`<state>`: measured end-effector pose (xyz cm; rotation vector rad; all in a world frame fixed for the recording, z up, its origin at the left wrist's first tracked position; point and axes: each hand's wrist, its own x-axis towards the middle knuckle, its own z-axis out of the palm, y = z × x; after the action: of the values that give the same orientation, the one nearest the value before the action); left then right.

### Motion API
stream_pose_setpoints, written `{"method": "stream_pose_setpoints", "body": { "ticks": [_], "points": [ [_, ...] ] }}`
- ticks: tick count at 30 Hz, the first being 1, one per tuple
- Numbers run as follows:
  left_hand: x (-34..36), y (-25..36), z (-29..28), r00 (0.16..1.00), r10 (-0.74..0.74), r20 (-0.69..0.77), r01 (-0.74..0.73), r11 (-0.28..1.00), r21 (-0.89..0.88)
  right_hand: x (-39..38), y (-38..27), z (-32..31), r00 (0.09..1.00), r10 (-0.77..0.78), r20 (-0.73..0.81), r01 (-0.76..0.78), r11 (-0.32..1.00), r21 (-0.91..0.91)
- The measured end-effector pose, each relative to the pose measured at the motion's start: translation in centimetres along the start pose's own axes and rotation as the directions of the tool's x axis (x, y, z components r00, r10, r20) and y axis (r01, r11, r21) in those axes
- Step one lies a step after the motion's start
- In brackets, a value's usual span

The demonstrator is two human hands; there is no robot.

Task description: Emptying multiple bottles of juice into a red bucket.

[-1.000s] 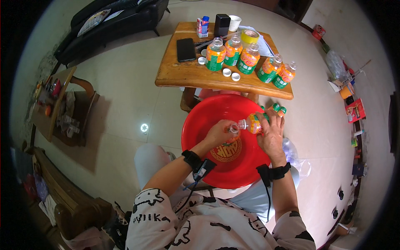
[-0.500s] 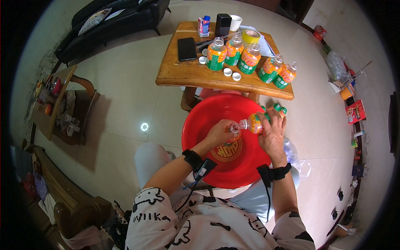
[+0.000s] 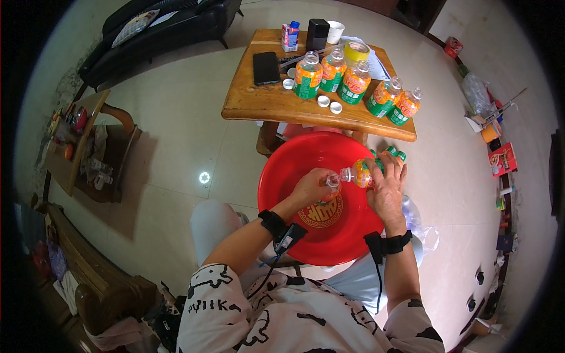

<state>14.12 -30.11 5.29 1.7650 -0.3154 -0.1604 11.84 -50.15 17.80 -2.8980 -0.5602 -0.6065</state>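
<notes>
The right hand (image 3: 385, 188) grips a bottle (image 3: 360, 175) sideways over the red basin (image 3: 282, 176) — left hand (image 3: 312, 187) fingers seemingly pinching its cap (image 3: 333, 180) — the twist-off looks in hand, calling next for a firm turn.

You get bright, even daylight with soft shadows under the desk (image 3: 276, 106). A small round glare spot sits on the floor tiles (image 3: 204, 177). Fisheye distortion bends the edges, and black vignette fills the corners.
</notes>
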Motion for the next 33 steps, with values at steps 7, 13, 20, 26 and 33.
{"method": "stream_pose_setpoints", "body": {
  "ticks": [7,13,20,26,33],
  "points": [
    [0.1,-0.1,0.1,1.000,-0.005,0.013,0.005,1.000,-0.002,0.0,0.0,-0.1,1.000,0.002,0.009,-0.002,1.000,-0.013],
    [0.3,-0.6,0.1,0.999,-0.023,0.040,0.024,1.000,-0.013,0.1,-0.2,-0.2,1.000,0.011,0.027,-0.010,1.000,-0.029],
    [0.0,0.0,0.0,1.000,-0.012,0.003,0.012,0.999,0.032,0.0,-0.2,-0.2,0.999,0.016,0.029,-0.015,0.999,-0.032],
    [-0.2,0.9,-0.1,1.000,-0.004,-0.019,0.005,0.999,0.048,0.1,-0.1,-0.1,0.999,0.018,0.030,-0.017,0.999,-0.034],
    [-0.1,0.6,-0.2,1.000,-0.015,-0.007,0.015,1.000,0.008,0.1,-0.3,-0.3,1.000,0.013,0.025,-0.012,0.999,-0.033]
  ]
}}
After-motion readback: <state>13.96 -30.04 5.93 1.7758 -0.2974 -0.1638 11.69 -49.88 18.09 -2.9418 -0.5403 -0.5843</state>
